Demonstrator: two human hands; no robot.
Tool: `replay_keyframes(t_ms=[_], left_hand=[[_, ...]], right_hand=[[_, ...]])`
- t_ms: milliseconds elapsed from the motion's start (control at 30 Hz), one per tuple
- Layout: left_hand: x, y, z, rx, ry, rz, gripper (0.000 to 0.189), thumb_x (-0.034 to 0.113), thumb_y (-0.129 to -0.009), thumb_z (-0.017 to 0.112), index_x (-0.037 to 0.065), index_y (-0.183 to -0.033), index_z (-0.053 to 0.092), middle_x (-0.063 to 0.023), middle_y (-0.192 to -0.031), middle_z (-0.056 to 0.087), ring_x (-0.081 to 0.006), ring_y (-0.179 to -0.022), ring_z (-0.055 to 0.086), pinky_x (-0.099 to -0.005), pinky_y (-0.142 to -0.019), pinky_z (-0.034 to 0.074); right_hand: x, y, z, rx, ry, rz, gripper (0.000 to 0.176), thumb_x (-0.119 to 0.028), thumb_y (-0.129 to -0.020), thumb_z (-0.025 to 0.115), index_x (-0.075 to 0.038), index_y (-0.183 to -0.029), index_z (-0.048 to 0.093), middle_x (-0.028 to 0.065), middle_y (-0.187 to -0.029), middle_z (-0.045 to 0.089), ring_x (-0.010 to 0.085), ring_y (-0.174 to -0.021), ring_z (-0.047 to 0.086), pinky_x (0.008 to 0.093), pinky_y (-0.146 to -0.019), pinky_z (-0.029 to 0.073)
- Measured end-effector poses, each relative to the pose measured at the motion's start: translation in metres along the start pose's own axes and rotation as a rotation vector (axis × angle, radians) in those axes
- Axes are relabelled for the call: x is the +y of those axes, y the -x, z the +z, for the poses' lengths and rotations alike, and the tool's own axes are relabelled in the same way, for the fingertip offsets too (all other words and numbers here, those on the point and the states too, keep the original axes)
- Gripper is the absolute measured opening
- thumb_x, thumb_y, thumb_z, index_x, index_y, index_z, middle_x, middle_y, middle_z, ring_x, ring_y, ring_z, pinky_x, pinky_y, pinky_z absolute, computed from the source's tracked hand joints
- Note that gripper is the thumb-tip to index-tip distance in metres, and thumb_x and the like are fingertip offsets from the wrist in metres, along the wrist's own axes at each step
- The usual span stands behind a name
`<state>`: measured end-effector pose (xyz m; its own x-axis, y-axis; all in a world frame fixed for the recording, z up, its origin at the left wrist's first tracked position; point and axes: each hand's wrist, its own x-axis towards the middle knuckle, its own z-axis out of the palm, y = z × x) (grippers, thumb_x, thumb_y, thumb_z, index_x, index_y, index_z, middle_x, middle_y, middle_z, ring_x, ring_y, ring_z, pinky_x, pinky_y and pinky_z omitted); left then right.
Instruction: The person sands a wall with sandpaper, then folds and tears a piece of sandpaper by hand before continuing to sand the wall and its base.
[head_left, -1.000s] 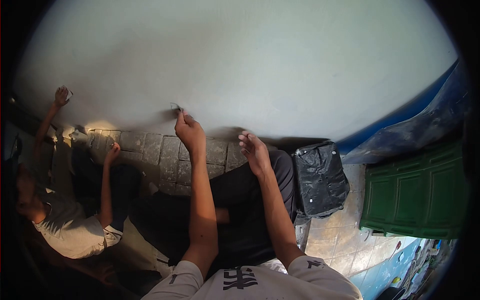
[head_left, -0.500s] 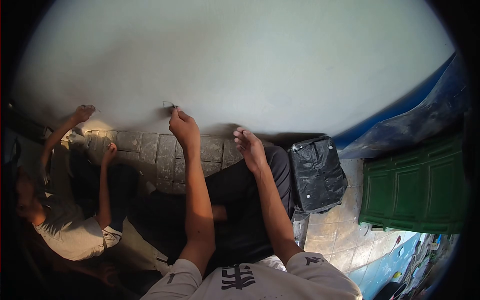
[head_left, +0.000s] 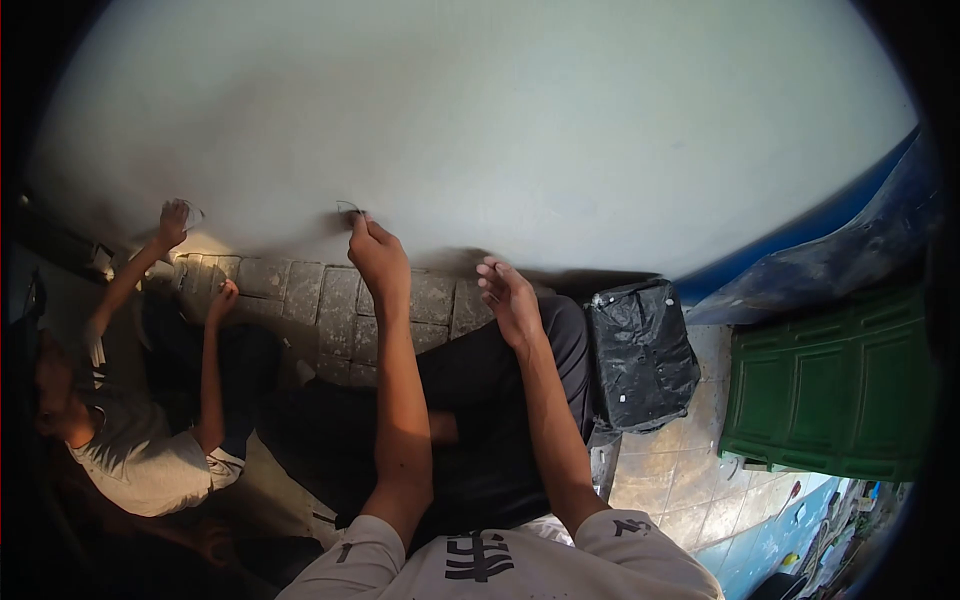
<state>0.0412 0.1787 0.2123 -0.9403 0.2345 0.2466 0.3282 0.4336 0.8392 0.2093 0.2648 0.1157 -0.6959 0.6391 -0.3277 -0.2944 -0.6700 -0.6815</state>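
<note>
My left hand (head_left: pixel 380 258) is closed in a pinch close to the pale wall (head_left: pixel 540 130). At its fingertips shows a small, thin piece with a dark curved outline (head_left: pixel 348 208), against the wall; its exact kind cannot be made out. My right hand (head_left: pixel 511 303) is raised over my right knee near the foot of the wall. Its fingers are loosely bent and apart, with nothing visible in them. The dark trousers (head_left: pixel 470 380) of my folded legs lie beneath both forearms.
At left a co-worker (head_left: pixel 150 460) sits by the same wall, one hand (head_left: pixel 173 225) against it. Grey paving blocks (head_left: pixel 340 310) run along its base. To my right are a black plastic-wrapped block (head_left: pixel 643 355), a green ribbed panel (head_left: pixel 830 390) and a blue sheet (head_left: pixel 840 220).
Both my hands and the surroundings sit slightly farther right in view. My left hand keeps its pinch at the wall. The co-worker's far hand has turned upward, its fingers more extended against the wall.
</note>
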Motion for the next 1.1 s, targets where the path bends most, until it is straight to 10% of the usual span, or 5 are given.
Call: replay_keyframes(t_ms=[300, 500, 667, 1100], left_hand=[[0.014, 0.011, -0.006, 0.080, 0.150, 0.121, 0.039, 0.008, -0.103, 0.039, -0.017, -0.133, 0.043, -0.0348, -0.111, 0.064, -0.0408, -0.101, 0.067, -0.0380, -0.084, 0.054], [0.026, 0.018, -0.001, 0.055, 0.403, 0.070, 0.044, 0.001, -0.101, 0.041, -0.012, -0.143, 0.035, -0.0331, -0.150, 0.030, -0.0407, -0.140, 0.033, -0.0418, -0.113, 0.036], [0.022, 0.014, 0.016, 0.173, 0.255, 0.305, 0.045, -0.002, -0.100, 0.040, -0.012, -0.143, 0.035, -0.0326, -0.152, 0.027, -0.0384, -0.144, 0.025, -0.0418, -0.114, 0.035], [0.018, 0.015, 0.018, 0.233, 0.187, 0.277, 0.044, 0.003, -0.102, 0.039, -0.015, -0.142, 0.034, -0.0363, -0.132, 0.051, -0.0385, -0.120, 0.059, -0.0400, -0.098, 0.051]], right_hand=[[-0.001, 0.011, 0.003, 0.066, 0.001, 0.040, 0.027, -0.022, -0.099, 0.055, -0.006, -0.119, 0.063, 0.0032, -0.107, 0.069, 0.0114, -0.089, 0.061, 0.0270, -0.079, 0.045], [0.000, 0.006, 0.005, 0.070, 0.013, 0.015, 0.028, -0.023, -0.099, 0.055, -0.006, -0.120, 0.063, 0.0025, -0.107, 0.069, 0.0109, -0.090, 0.061, 0.0268, -0.079, 0.045], [-0.001, 0.006, 0.005, 0.048, 0.030, 0.031, 0.029, -0.023, -0.099, 0.054, -0.006, -0.121, 0.062, 0.0019, -0.107, 0.069, 0.0098, -0.091, 0.061, 0.0261, -0.079, 0.045], [0.003, 0.006, 0.001, 0.034, 0.050, 0.008, 0.029, -0.025, -0.101, 0.053, -0.007, -0.121, 0.063, 0.0015, -0.110, 0.069, 0.0096, -0.092, 0.062, 0.0268, -0.080, 0.045]])
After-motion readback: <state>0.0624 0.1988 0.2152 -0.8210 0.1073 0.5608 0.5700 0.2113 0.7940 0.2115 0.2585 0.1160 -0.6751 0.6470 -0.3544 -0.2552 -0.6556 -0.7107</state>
